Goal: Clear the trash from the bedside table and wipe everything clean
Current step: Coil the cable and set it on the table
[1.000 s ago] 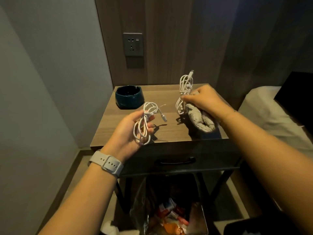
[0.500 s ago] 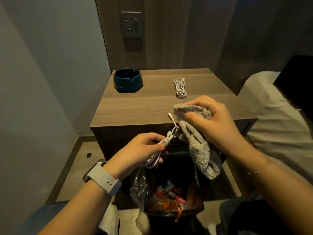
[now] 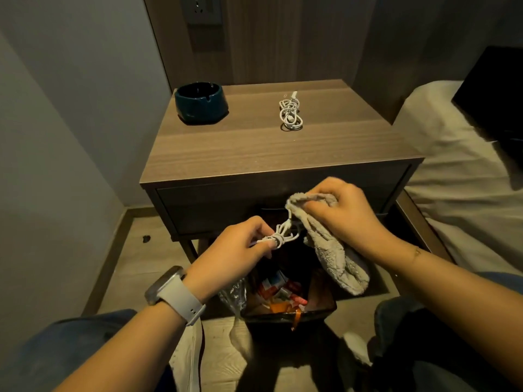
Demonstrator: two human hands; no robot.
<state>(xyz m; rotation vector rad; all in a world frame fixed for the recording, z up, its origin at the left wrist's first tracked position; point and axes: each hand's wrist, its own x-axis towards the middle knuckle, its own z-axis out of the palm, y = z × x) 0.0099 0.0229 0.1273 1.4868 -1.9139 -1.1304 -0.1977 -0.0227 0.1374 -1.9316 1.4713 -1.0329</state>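
My left hand (image 3: 235,244) pinches a coiled white cable (image 3: 280,236) in front of the bedside table (image 3: 254,154), above the trash bin (image 3: 285,295). My right hand (image 3: 342,213) grips a grey fluffy cloth (image 3: 331,256), which wraps the cable's upper end and hangs down over the bin. A second coiled white cable (image 3: 290,113) lies on the tabletop. A dark blue ashtray (image 3: 201,101) stands at the table's back left corner.
The bin holds colourful wrappers and has a clear plastic liner (image 3: 235,295). A bed with white bedding (image 3: 458,171) is at the right. A wall socket (image 3: 202,8) sits above the table. The grey wall (image 3: 56,137) is close on the left.
My right hand set one coiled cable down on the tabletop. Both hands came down in front of the table over the bin, and the cloth now wraps the end of the left hand's cable.
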